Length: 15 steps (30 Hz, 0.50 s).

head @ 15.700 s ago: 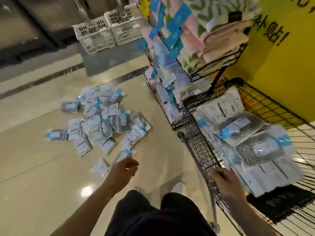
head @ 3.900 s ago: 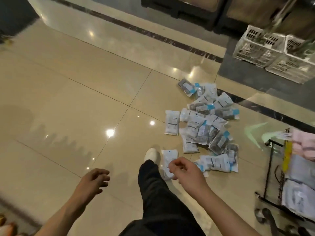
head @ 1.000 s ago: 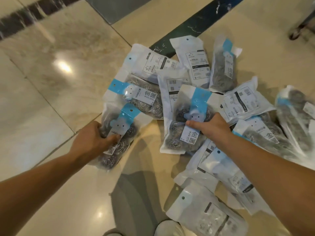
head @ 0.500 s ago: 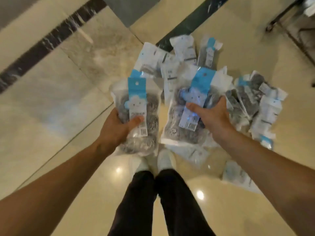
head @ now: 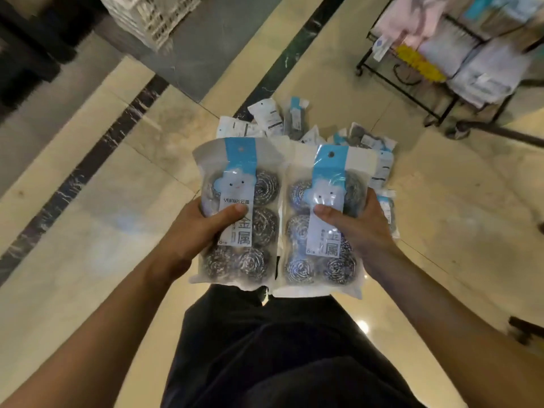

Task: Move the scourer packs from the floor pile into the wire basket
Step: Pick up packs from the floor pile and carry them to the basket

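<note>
Two clear scourer packs with blue header strips and steel-wool balls are held up side by side in front of me. My left hand (head: 197,228) grips the left pack (head: 240,184), thumb across its label. My right hand (head: 357,228) grips the right pack (head: 326,269) the same way. Behind them the floor pile of scourer packs (head: 276,119) lies on the tiles, partly hidden by the held packs. The black wire basket (head: 397,83), on wheels, stands at the upper right with pale packs inside.
White plastic crates (head: 150,16) stand at the top left beside a dark unit. A dark marble strip (head: 97,151) crosses the glossy beige floor. My dark trousers (head: 265,348) fill the bottom middle. A black foot of some rack (head: 527,328) shows at the right edge.
Both hands took a pack from the pile and lifted them up close to me. The view has risen, so the pile is farther away and the basket has come into sight.
</note>
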Motion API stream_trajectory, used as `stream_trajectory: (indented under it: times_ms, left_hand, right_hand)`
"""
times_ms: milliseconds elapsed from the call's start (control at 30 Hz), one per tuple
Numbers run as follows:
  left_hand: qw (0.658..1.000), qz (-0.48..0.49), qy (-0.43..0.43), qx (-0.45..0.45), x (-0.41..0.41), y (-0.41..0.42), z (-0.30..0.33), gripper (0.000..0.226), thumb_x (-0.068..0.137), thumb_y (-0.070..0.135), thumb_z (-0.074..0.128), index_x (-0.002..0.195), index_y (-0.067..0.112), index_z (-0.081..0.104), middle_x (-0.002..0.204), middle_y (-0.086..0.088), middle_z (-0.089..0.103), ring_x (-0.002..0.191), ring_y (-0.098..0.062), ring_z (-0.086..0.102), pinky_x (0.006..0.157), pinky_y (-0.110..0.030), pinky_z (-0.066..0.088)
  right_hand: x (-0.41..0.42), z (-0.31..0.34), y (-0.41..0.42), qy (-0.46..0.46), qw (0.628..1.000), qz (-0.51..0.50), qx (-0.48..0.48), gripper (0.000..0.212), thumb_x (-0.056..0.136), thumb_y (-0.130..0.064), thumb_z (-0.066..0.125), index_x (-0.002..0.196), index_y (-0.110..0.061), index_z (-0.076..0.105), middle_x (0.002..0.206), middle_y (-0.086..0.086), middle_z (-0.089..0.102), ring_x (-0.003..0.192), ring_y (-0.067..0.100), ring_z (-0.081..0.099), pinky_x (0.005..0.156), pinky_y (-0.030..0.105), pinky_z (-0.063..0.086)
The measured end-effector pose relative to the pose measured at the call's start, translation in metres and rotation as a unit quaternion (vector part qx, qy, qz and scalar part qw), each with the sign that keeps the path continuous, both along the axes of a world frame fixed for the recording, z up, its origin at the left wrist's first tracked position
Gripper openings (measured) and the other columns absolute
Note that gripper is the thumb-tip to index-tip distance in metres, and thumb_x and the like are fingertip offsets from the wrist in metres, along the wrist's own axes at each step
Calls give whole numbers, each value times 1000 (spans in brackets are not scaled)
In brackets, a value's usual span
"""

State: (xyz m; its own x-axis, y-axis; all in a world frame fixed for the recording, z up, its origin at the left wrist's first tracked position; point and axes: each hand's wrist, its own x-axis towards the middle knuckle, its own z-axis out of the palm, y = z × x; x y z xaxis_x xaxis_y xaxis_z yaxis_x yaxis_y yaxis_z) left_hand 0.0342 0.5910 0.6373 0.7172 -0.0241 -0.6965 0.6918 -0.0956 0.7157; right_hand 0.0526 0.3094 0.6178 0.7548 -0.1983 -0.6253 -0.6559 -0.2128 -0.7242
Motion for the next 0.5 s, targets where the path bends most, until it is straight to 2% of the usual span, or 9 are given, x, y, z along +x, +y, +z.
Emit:
stream_trajectory:
  times_ms: [67, 133, 167, 200, 267, 333, 433, 500]
  left_hand:
    - [1000, -11, -24, -17, -1, -13, 16, 31, 91, 29, 74, 120, 16, 72, 105, -4, 83, 94, -20, 80, 78, -29, 66]
    - [998, -30, -41, -24, -3, -26, 25, 31, 91, 27, 75, 120, 17, 72, 105, -4, 83, 95, -20, 80, 82, -33, 66]
    - [997, -46, -50, -22, -4, -32, 30, 32, 91, 28, 76, 120, 19, 72, 106, -3, 83, 96, -20, 80, 84, -37, 66]
    - [996, -65, -56, -19, -4, -36, 34, 33, 90, 30, 78, 122, 21, 71, 108, -1, 82, 98, -20, 80, 87, -40, 65]
    - [992, -112, -60, -22, -2, -48, 41, 36, 91, 30, 80, 125, 24, 70, 113, 0, 81, 103, -21, 79, 91, -44, 61]
    - [987, -149, -61, -22, -2, -61, 49, 36, 93, 26, 78, 127, 24, 69, 113, 3, 81, 105, -20, 78, 92, -41, 61]
    - [978, -195, -56, -42, -3, -85, 56, 47, 85, 35, 81, 129, 28, 68, 114, 5, 81, 107, -18, 78, 94, -42, 61]
    - [973, -220, -49, -52, -2, -100, 54, 57, 76, 41, 82, 130, 28, 68, 113, 3, 81, 104, -18, 78, 96, -45, 60]
  right_hand:
    - [-12, 20, -11, -20, 1000, -17, 4, 94, 67, -34, 99, 146, -26, 49, 120, -15, 72, 104, 2, 73, 87, 31, 63]
    - [-24, 39, -22, -45, 998, -37, -2, 81, 73, -25, 96, 141, -25, 52, 115, -18, 71, 91, -8, 72, 70, 15, 60]
    - [-31, 47, -26, -51, 997, -48, -11, 76, 74, -25, 95, 138, -26, 53, 114, -18, 71, 87, -10, 72, 66, 13, 59]
    - [-38, 55, -30, -55, 997, -52, -21, 76, 73, -28, 96, 136, -27, 53, 115, -17, 71, 88, -9, 72, 68, 15, 59]
    - [-59, 72, -43, -55, 994, -81, -42, 84, 66, -42, 98, 136, -30, 53, 117, -16, 72, 99, 3, 73, 82, 31, 61]
    - [-80, 83, -56, -57, 988, -133, -49, 86, 60, -47, 99, 132, -32, 56, 115, -12, 76, 101, 13, 76, 85, 41, 62]
    - [-119, 90, -66, -66, 974, -209, -51, 67, 66, -32, 97, 121, -32, 59, 110, -7, 78, 91, 8, 78, 76, 33, 63]
    - [-143, 84, -70, -63, 968, -234, -61, 64, 70, -28, 97, 121, -31, 58, 109, -9, 77, 93, 10, 77, 78, 33, 63]
